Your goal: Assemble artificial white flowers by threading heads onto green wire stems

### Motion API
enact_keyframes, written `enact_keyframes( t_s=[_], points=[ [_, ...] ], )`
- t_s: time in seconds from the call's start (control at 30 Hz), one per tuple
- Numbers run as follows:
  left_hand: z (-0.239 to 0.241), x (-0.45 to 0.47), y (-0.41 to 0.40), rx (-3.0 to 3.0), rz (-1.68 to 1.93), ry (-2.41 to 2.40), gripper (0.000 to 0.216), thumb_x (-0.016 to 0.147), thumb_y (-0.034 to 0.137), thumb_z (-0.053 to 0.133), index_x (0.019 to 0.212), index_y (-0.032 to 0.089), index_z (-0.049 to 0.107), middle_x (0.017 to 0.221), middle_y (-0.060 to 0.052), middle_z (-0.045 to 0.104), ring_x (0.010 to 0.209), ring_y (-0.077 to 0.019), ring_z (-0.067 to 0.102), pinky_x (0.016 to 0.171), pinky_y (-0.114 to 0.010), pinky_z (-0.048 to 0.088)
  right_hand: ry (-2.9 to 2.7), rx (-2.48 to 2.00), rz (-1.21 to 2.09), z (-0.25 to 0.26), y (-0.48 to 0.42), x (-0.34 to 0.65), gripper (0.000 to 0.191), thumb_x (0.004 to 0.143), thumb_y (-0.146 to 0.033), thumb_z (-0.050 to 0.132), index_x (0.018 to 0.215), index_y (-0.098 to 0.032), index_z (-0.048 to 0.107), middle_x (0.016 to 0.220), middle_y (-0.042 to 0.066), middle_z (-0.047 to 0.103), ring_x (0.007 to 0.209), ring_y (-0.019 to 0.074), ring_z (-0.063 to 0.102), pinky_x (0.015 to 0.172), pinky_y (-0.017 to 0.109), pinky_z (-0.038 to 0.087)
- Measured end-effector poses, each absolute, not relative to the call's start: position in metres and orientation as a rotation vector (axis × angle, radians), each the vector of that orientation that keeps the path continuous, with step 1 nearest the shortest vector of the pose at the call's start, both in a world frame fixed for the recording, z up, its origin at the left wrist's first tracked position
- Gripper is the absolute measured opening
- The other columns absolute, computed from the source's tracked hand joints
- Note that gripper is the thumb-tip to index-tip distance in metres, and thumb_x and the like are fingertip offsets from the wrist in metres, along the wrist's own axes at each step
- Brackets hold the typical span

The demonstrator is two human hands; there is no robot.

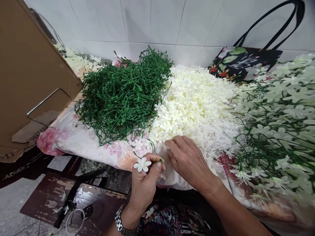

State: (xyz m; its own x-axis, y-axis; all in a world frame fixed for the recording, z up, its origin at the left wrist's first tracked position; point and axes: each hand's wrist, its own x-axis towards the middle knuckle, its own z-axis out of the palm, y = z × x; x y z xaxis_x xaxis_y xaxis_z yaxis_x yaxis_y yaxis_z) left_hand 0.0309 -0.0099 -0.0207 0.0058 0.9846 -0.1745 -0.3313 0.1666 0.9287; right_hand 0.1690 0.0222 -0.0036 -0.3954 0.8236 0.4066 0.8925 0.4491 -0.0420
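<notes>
Pinching a thin green stem (pixel 160 160) with my left hand (pixel 144 183): grip clenched, thumb and index closed on it, just the green tip showing between them. One white flower (pixel 142 164) sits right beside that pinch, on top of the curled index finger, petals up. Can't tell if it is seated on the stem or only lying against it. The hand hangs at the near edge of the surface, over the floral cloth (pixel 73 137) that covers it. Metal watch (pixel 121 223) on that wrist. Right hand (pixel 187 160) is just beside the left, palm down, fingertips (pixel 167 144) touching the near fringe of the loose flower pile (pixel 194 101). Grip state there: cannot tell, the fingers curl under and hide whatever is between them. The pile is cream-white, mid surface, running back to the tiled wall (pixel 172 23). Left of it and touching it is a tangled heap of bare green stems (pixel 123 95). Right of it, finished sprays (pixel 278 131) with flowers on green stems, stacked to the frame edge. Dark floral bag (pixel 243 62) leans on the wall behind them. Cardboard sheet (pixel 27 65) stands tilted at far left.
</notes>
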Motion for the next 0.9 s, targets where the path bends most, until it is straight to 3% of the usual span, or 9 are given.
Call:
enact_keyframes(
  t_s=[0.3,0.6,0.8,0.9],
  points=[
    [-0.021,0.03,-0.011,0.802,1.259,1.014,0.013,0.075,0.027,0.064,0.071,0.015,0.063,0.058,0.001,0.056,0.048,-0.0056,0.038,0.044,-0.017,0.029,-2.38,-1.506,-0.245,-0.003,0.034,0.155,0.018,0.074,0.0,0.051,0.065,-0.015,0.056,0.068,0.007,0.053,0.065,0.0185,0.045,0.058,0.029,0.034],
    [-0.017,0.03,-0.012,0.792,1.254,1.045,0.01,0.073,0.025,0.064,0.071,0.015,0.062,0.058,0.001,0.057,0.048,-0.0059,0.041,0.045,-0.017,0.032,-1.913,-1.183,0.538,0.004,0.018,0.179,0.012,0.085,-0.013,0.044,0.078,-0.017,0.052,0.074,0.002,0.053,0.069,0.0129,0.051,0.062,0.025,0.043],
    [-0.01,0.037,-0.002,1.081,1.203,1.198,0.006,0.073,0.017,0.057,0.068,0.015,0.059,0.059,0.001,0.057,0.054,-0.0094,0.051,0.053,-0.02,0.04,-1.497,-1.302,0.762,-0.001,-0.007,0.205,0.005,0.087,-0.021,0.05,0.089,-0.021,0.055,0.075,-0.001,0.055,0.065,0.0087,0.054,0.057,0.019,0.044],
    [-0.009,0.044,0.008,1.372,1.205,1.308,0.009,0.072,0.012,0.052,0.076,0.016,0.06,0.068,-0.001,0.061,0.062,-0.013,0.057,0.06,-0.023,0.045,-1.464,-1.303,0.743,-0.006,-0.016,0.214,0.009,0.086,-0.022,0.053,0.092,-0.022,0.059,0.08,0.0,0.058,0.067,0.0084,0.056,0.06,0.018,0.046]
  ],
)
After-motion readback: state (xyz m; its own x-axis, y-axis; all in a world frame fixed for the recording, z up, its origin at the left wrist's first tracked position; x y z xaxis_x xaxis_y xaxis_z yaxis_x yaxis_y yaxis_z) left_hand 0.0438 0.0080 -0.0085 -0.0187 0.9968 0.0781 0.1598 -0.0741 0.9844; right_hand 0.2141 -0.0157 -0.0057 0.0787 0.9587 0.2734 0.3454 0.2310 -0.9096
